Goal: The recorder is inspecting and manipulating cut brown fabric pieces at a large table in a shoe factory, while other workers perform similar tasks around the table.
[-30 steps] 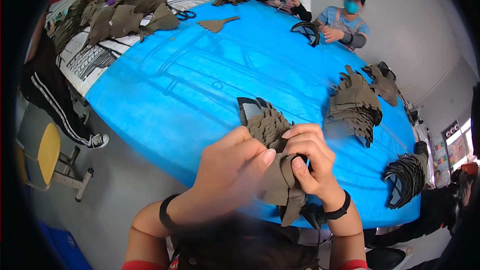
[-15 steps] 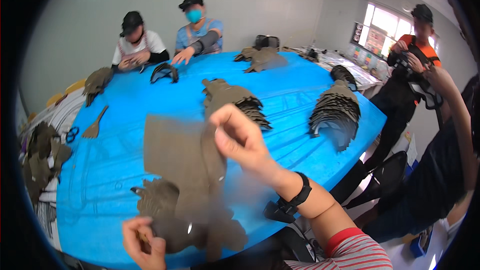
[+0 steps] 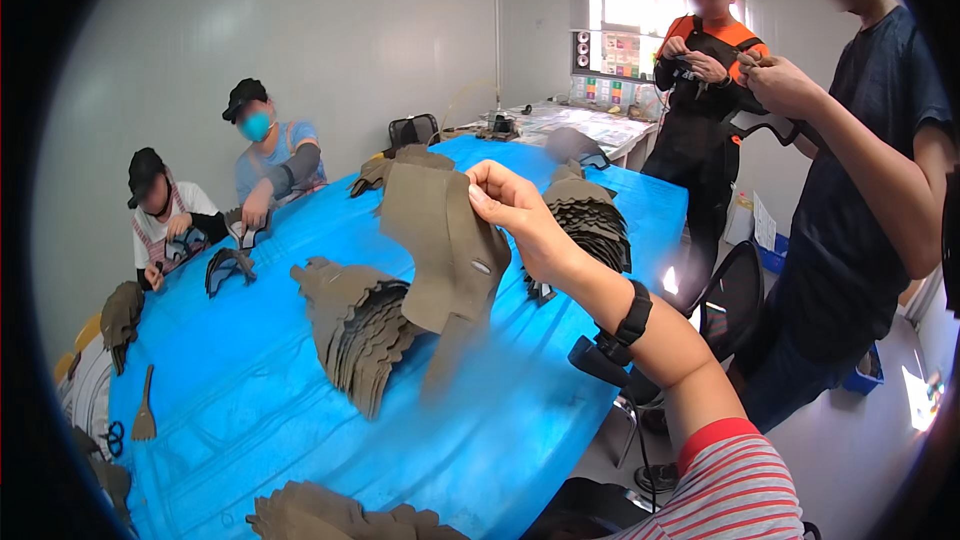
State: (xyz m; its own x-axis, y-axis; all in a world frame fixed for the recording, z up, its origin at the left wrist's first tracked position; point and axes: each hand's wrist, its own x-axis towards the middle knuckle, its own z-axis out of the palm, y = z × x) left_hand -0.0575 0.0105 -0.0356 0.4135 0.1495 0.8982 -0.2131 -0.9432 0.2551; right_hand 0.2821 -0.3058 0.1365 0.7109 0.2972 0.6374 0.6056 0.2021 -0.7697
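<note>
My right hand (image 3: 520,212) pinches the upper edge of a large brownish-green cut sheet piece (image 3: 425,235), perhaps fabric or leather. The piece hangs down above the table, with a small pale slit near its right side and a blurred lower end. My left hand is out of view. Left of and partly behind the held piece lies a fanned stack of scalloped brown pieces (image 3: 335,325). Another layered stack (image 3: 595,230) sits just beyond my right forearm. More such pieces (image 3: 345,518) lie at the near edge of the picture.
The table has a blue cover (image 3: 245,395). At its left are a brown fringed strip (image 3: 145,415) and dark scissors (image 3: 116,438). Two co-workers sit at the far left, handling dark-rimmed parts. Two people stand at the right, near a black chair (image 3: 728,300).
The view has swung to the right. My right hand has raised the brown piece off the near pieces and farther over the table. My left hand has gone out of view.
</note>
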